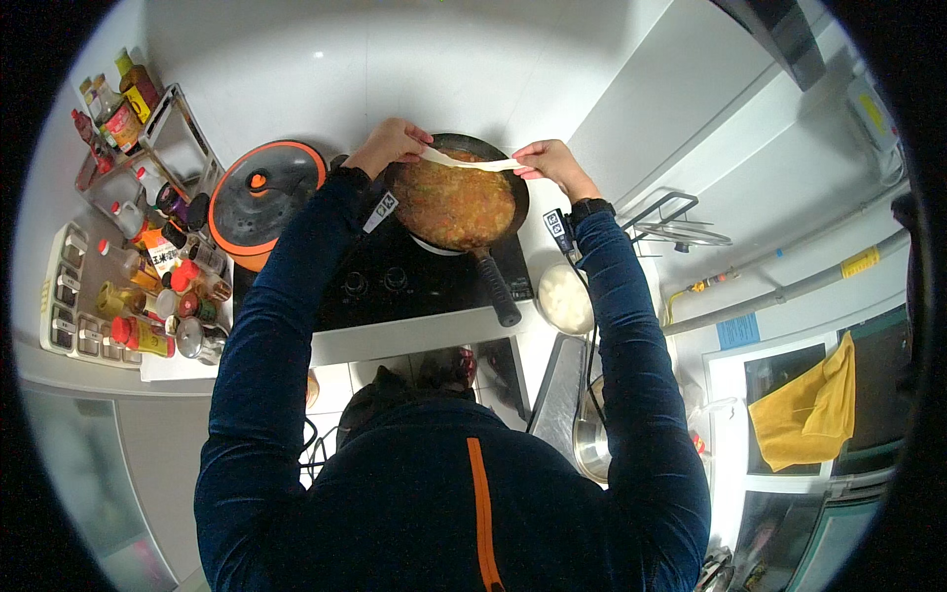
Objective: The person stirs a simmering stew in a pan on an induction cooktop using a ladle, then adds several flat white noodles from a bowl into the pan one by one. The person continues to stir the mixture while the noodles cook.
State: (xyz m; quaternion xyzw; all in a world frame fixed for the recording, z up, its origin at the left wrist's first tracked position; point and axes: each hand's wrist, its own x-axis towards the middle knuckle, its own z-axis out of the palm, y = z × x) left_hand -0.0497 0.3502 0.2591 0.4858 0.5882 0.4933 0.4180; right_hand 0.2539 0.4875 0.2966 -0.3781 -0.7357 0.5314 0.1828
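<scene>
A pale, flat strip of dough [472,164] is stretched sideways between my two hands over the far part of a dark frying pan [495,286]. My left hand [391,146] pinches its left end at the pan's far left rim. At the right rim, my right hand [548,163] grips the other end between thumb and fingers. Orange-brown stew [456,205] with chunky bits fills the pan, whose handle points toward me. Right of the pan, near my right forearm, stands a bowl holding pale white pieces [565,299].
An orange-rimmed lidded pot [266,205] stands left of the pan on the black stove [370,286]. Seasoning bottles and jars [148,296] crowd the left counter. A metal rack [681,229] is fixed to the right wall. A cable [592,335] hangs beside my right forearm.
</scene>
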